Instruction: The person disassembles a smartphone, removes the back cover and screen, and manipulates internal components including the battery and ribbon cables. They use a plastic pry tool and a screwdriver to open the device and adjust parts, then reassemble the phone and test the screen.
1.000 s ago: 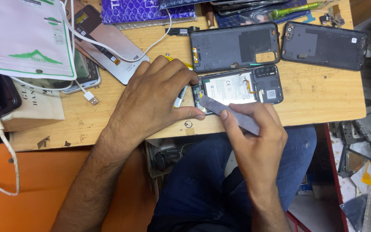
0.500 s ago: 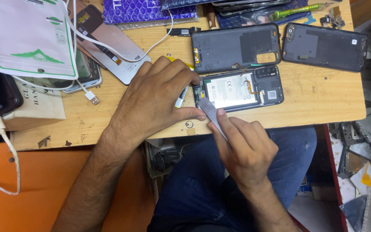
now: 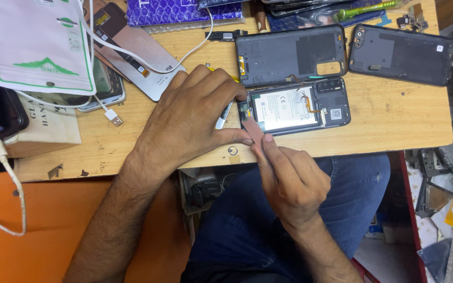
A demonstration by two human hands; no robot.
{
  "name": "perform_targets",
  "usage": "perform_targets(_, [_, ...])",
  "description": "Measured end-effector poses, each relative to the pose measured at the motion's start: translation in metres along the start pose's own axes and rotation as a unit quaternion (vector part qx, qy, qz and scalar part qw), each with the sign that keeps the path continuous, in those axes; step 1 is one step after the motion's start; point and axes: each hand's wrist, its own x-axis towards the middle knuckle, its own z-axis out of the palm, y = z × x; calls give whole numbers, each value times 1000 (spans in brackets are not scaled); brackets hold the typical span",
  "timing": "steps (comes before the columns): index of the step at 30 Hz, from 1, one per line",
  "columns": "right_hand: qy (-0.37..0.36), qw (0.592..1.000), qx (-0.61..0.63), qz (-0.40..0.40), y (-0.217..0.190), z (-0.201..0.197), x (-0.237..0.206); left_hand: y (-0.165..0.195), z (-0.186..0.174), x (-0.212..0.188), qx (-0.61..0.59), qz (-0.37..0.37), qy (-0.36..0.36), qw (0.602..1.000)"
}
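An opened black phone [image 3: 295, 107] lies on the wooden bench [image 3: 394, 118] with its battery and inner parts exposed. My left hand [image 3: 192, 118] rests flat on the bench at the phone's left end, thumb along its lower corner. My right hand [image 3: 289, 181] pinches a thin flat pry tool [image 3: 252, 128] whose tip meets that lower left corner. A dark back cover [image 3: 289, 55] lies directly behind the phone, joined to it by a thin cable.
A second back cover [image 3: 402, 52] lies at the far right. A white pouch [image 3: 40, 44], a white cable [image 3: 114, 116], another phone [image 3: 103, 86], a brown panel [image 3: 137, 57] and a cardboard box [image 3: 45, 128] crowd the left. Scrap parts cover the floor at right.
My right hand has moved up and left, bringing the pry tool from below the bench edge to the phone's lower left corner. My left hand has stayed in place.
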Motion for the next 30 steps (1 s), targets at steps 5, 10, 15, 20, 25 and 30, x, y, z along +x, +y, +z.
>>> perform_targets(5, [1, 1000, 13, -10, -2, 3, 5, 3, 3, 2, -9, -10, -10, 1000])
perform_targets(10, [0, 999, 24, 25, -5, -2, 7, 2, 3, 0, -5, 15, 11, 1000])
perform_targets(15, [-17, 996, 61, 65, -3, -11, 3, -2, -4, -2, -24, 25, 5, 999])
perform_targets(20, [9, 997, 20, 77, 33, -28, -1, -3, -8, -2, -9, 11, -32, 999])
perform_targets(25, [50, 996, -66, 39, 96, -49, 8, -3, -10, 3, 26, 38, -35, 998])
perform_targets(30, [-8, 994, -95, 59, 126, -67, 0, -3, -12, 9, 48, 44, -44, 997])
